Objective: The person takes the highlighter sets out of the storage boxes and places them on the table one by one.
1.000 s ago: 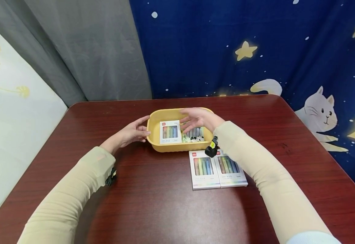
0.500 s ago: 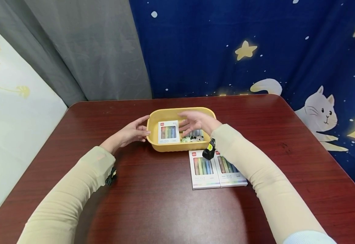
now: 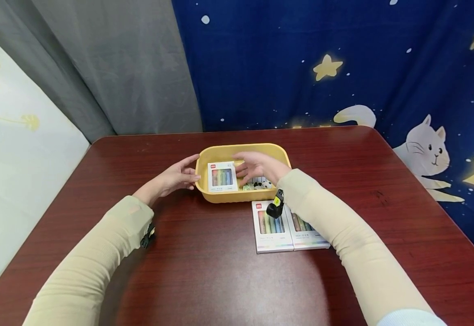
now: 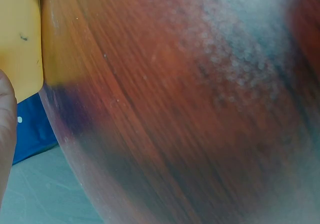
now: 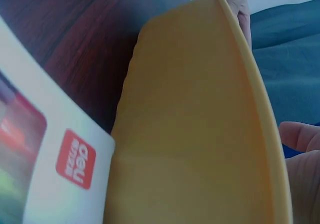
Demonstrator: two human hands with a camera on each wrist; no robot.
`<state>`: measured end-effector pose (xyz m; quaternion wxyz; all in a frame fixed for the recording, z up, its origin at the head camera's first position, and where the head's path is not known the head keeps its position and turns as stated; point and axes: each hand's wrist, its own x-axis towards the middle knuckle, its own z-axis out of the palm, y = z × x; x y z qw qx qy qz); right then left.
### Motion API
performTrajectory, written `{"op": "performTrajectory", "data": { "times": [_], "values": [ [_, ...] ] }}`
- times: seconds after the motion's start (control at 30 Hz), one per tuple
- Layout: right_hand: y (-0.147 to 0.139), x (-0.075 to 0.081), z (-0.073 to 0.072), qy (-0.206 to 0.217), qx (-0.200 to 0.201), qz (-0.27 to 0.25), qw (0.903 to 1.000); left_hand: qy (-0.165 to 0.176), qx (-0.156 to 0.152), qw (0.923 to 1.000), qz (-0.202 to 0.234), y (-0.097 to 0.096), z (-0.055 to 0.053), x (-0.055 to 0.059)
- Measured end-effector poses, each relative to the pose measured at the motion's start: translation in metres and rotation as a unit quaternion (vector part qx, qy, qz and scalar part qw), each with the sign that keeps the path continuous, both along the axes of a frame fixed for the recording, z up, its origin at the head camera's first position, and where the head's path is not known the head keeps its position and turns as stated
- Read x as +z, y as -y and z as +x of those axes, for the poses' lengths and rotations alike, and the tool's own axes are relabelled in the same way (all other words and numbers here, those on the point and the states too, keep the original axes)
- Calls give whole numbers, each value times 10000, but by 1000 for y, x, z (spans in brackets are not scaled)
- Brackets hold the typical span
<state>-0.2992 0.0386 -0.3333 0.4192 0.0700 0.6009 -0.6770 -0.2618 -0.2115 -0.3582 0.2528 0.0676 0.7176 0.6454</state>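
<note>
A yellow plastic bin sits on the table in the head view. My left hand rests against its left end, index finger and thumb spread along the rim. My right hand reaches inside, its extended fingers at the right edge of a white box of colored sticks. Under that hand lies another pack with panda pictures, mostly hidden. In the right wrist view, the bin's outer wall fills the middle, with part of my right hand beyond the rim.
Two white window boxes of colored sticks, a left one and a right one, lie side by side in front of the bin, partly under my right wrist. Behind the dark red table hang grey and blue curtains.
My right hand has moved left inside the bin, and the white box there has slid left with it. The left hand keeps its place at the bin's end.
</note>
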Motion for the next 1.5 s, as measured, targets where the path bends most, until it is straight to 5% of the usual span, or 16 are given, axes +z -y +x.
{"op": "performTrajectory", "data": {
  "times": [0.43, 0.8, 0.83, 1.03, 1.07, 1.5],
  "values": [
    [4, -3, 1, 144, -738, -106, 9971, 16, -37, 10000, -5, 1, 0, 0],
    [7, -6, 0, 100, -451, 52, 9989, 25, -46, 10000, -45, 2, 1, 2],
    [6, -16, -8, 147, -290, -142, 9994, 29, -43, 10000, -49, 2, 1, 2],
    [12, -18, -3, 320, -181, -367, 9986, 38, -41, 10000, -44, 2, 0, 0],
    [15, -9, 6, 278, -307, -219, 9989, 37, -46, 10000, -38, 2, 0, 0],
    [20, -12, 11, -154, -204, -311, 9992, 52, -25, 10000, -62, 0, -1, 0]
  ]
}}
